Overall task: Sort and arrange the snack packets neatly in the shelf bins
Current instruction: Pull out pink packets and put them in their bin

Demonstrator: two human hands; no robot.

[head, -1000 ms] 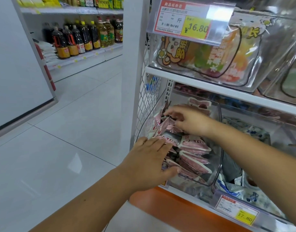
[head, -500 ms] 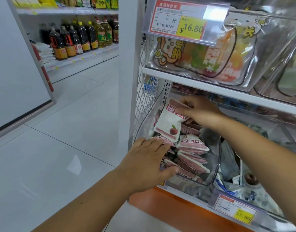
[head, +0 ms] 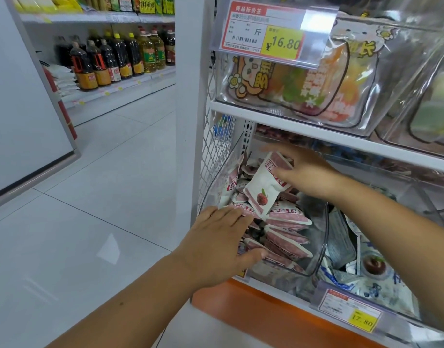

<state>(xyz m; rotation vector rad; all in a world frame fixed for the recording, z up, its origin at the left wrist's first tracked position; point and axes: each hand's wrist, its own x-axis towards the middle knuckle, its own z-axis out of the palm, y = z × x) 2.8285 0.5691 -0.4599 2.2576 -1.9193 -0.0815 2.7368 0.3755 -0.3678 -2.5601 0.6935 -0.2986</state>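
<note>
A clear plastic bin [head: 324, 237] on the lower shelf holds several pink-and-white snack packets [head: 286, 218]. My right hand [head: 306, 172] holds one white packet with a red berry picture [head: 262, 192] upright above the pile, thumb across its front. My left hand [head: 216, 242] lies flat over the bin's front left corner, fingers straight on the packets and thumb against the clear front wall.
A neighbouring bin to the right holds blue-and-white packets [head: 351, 270]. The shelf above [head: 316, 129] carries clear bins of colourful bags [head: 304, 84] behind a 16.80 price tag [head: 268, 31]. A 17.80 tag [head: 351, 312] sits lower right. Oil bottles [head: 115, 61] line a far shelf across the tiled aisle.
My right hand has lifted one berry packet out of the pile and now holds it up over the bin. My left hand has stayed on the bin's front corner.
</note>
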